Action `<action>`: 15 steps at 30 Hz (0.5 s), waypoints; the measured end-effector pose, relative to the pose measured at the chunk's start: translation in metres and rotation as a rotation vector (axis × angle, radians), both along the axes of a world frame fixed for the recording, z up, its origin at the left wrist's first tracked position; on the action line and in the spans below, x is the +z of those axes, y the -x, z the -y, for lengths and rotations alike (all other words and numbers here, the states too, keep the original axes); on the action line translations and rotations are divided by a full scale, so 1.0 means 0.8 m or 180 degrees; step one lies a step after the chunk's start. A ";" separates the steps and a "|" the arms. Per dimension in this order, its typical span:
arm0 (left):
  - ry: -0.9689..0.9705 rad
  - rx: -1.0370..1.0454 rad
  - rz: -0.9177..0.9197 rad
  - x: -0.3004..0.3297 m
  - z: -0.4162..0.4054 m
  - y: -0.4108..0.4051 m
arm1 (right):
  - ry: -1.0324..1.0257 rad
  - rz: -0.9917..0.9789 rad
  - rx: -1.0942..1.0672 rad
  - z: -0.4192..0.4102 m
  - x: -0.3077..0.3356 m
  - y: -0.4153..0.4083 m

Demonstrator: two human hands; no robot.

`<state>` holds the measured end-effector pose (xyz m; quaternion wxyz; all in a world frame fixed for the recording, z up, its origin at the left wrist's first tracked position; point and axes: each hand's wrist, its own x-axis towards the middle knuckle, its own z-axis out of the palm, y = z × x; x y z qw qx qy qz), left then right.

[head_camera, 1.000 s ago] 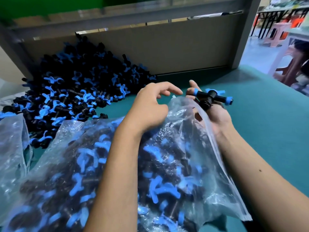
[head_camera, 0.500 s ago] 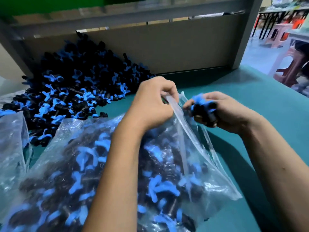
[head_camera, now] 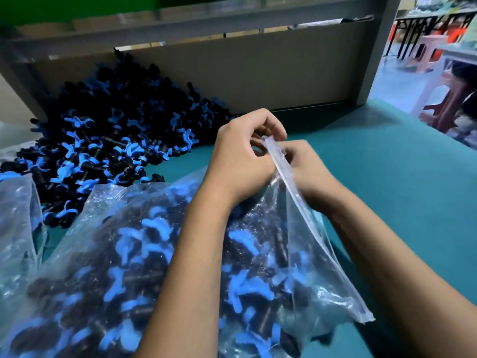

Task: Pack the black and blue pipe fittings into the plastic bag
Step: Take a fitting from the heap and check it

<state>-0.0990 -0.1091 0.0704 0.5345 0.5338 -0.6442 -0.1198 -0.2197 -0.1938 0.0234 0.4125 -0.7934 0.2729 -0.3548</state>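
A clear plastic bag [head_camera: 304,267] stuffed with black and blue pipe fittings [head_camera: 144,254] lies on the teal table in front of me. My left hand [head_camera: 242,161] pinches the top end of the bag's rim strip [head_camera: 280,161] and holds it up. My right hand [head_camera: 307,174] is just behind that strip, fingers curled against it next to my left fingers. No fitting shows in either hand. A big loose pile of black and blue fittings [head_camera: 111,140] lies at the back left.
A second filled plastic bag [head_camera: 15,228] sits at the left edge. A grey board [head_camera: 258,68] stands behind the pile. Bare teal table [head_camera: 400,189] stretches to the right; stools stand beyond its edge.
My right hand has moved left to the bag's rim, and the fitting it carried is out of sight. My left hand has lifted the rim a little higher.
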 end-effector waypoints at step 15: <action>-0.1602 -0.0298 0.0406 -0.013 -0.005 -0.011 | 0.0948 -0.1917 -0.0851 0.046 -0.052 0.049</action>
